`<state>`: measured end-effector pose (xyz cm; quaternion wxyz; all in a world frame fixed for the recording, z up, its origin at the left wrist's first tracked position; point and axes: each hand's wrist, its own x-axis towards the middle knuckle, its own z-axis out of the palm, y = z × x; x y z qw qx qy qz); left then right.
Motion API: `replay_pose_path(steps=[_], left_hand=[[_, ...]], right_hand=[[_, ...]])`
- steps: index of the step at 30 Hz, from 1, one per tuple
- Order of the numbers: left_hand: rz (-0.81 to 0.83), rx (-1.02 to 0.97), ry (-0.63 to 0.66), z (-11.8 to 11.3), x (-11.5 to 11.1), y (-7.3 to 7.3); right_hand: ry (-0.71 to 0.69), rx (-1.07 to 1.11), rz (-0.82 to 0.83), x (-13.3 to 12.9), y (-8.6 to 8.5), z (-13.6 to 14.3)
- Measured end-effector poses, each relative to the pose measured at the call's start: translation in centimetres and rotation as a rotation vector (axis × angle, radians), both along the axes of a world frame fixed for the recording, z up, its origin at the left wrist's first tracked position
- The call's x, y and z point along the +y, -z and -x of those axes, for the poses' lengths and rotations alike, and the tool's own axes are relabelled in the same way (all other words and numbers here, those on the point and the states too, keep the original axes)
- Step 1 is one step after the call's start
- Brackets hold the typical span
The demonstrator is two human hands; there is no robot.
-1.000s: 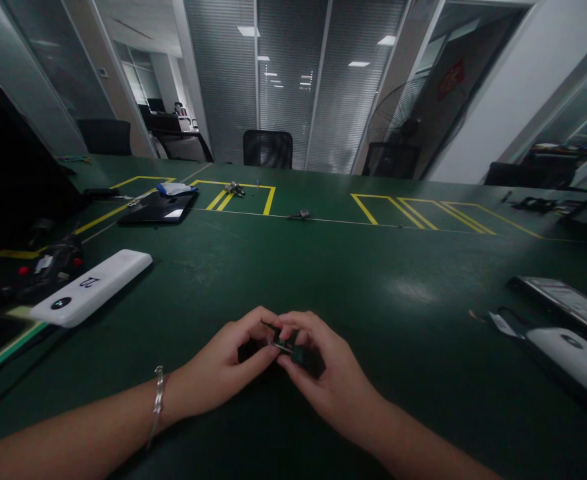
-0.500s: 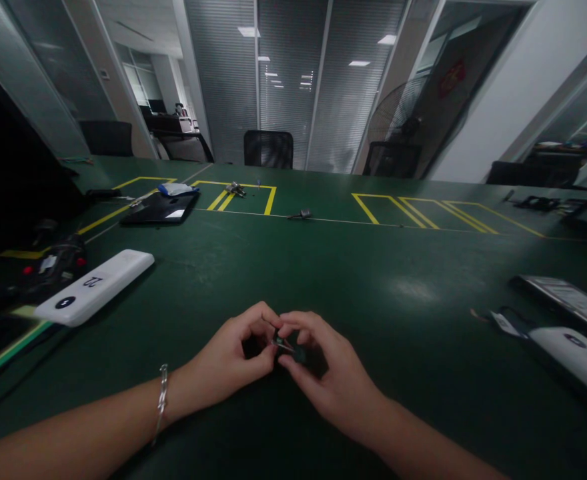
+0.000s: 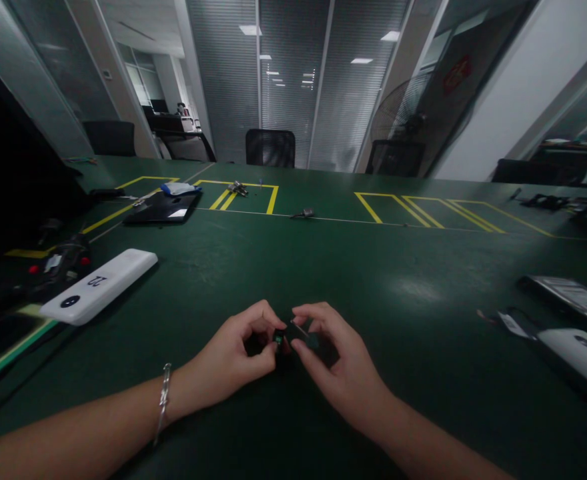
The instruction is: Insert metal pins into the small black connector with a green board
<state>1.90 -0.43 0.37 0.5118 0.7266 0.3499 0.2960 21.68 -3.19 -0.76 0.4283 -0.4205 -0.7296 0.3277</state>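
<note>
At a green worktop, left hand pinching a small green piece between finger and thumb, right hand holding a thin metal stick just beside it, both hands sitting a little apart, a white box lying off left.

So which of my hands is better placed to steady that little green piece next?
Probably your left hand: its thumb and fingertips pinch the small green piece. Your right hand sits apart from that piece, with a thin rod among its fingers.
</note>
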Motion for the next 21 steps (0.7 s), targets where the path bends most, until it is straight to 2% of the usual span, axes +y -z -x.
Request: replay_pose_path(steps=[8, 21], left_hand=[[0.056, -0.051, 0.029, 0.21, -0.01, 0.21], [0.07, -0.051, 0.037, 0.21, 0.12, -0.3]], right_hand=[[0.014, -0.033, 0.018, 0.19, -0.14, 0.04], [-0.012, -0.051, 0.043, 0.25, -0.54, 0.03]])
